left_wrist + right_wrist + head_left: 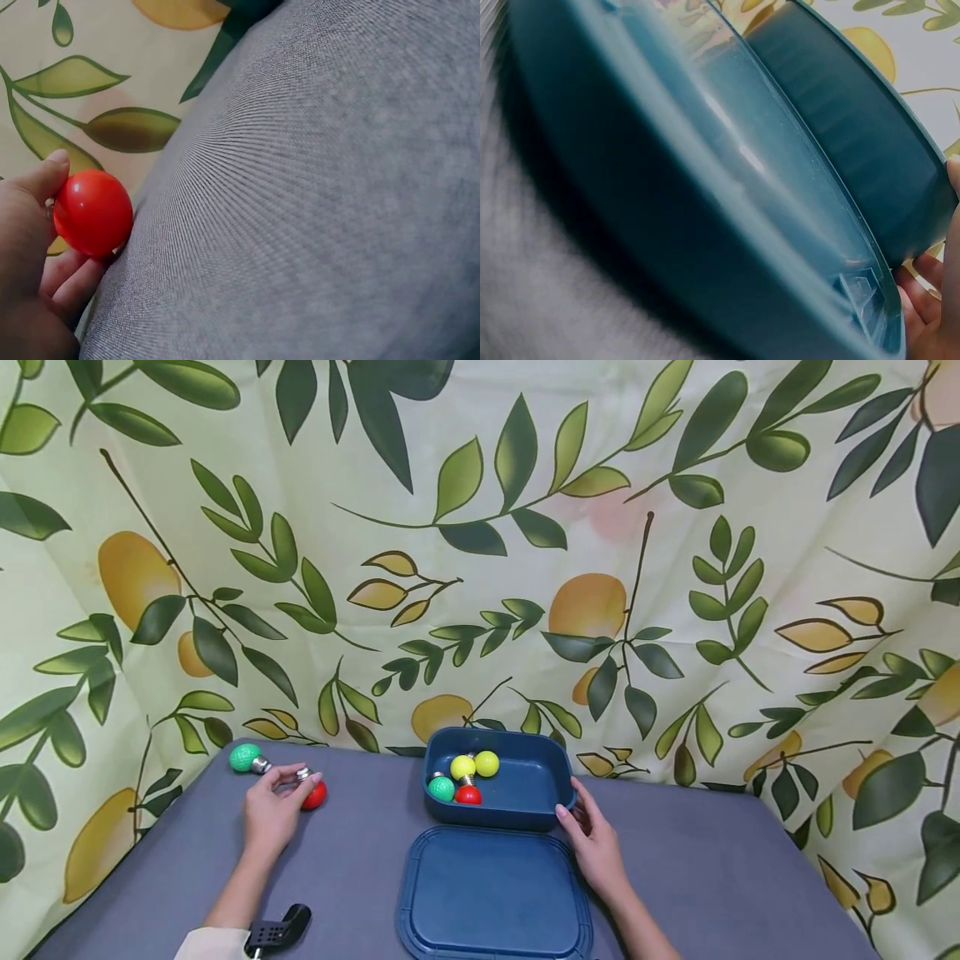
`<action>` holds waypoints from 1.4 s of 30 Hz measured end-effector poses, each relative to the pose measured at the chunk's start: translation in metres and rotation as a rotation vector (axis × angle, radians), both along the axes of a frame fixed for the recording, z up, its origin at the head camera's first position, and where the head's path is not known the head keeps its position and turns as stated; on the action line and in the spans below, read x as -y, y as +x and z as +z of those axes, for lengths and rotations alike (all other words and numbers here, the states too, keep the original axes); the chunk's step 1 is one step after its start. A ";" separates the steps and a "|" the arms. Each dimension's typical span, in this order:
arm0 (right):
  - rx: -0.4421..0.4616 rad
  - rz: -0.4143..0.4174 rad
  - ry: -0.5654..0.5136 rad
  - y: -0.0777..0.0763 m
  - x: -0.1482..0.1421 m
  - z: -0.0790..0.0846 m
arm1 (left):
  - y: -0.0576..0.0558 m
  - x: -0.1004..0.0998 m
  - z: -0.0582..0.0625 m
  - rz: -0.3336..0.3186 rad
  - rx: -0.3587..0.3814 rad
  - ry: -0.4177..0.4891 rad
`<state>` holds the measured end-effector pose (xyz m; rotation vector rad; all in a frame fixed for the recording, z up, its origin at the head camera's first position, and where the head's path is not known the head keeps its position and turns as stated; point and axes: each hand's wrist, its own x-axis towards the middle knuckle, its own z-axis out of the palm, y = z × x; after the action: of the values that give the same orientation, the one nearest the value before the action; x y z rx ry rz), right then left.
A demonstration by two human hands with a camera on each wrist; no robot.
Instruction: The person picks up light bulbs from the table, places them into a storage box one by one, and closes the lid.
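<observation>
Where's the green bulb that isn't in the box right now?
In the head view, the green bulb lies near the back-left corner of the table, just beyond the left hand.

From where I stand, I can't read any words, numbers or signs on anything here.
</observation>
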<state>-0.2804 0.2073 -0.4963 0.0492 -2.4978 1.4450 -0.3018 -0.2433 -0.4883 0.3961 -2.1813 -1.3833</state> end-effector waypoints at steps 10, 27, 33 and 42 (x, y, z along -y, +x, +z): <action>0.018 0.008 -0.018 0.004 0.006 0.002 | 0.007 -0.006 0.018 -0.080 -0.014 -0.035; -0.033 0.005 -0.009 -0.003 0.005 -0.002 | 0.012 -0.066 0.062 -0.285 -0.073 0.006; -0.033 -0.006 -0.015 -0.001 0.003 0.000 | 0.009 -0.089 0.071 -0.330 -0.115 0.037; -0.024 -0.001 -0.020 0.000 0.001 -0.001 | 0.001 -0.127 0.077 -0.404 -0.164 0.135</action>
<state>-0.2800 0.2063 -0.4971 0.0611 -2.4641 1.4603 -0.3011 -0.1164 -0.4109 -0.1196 -2.1125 -1.7139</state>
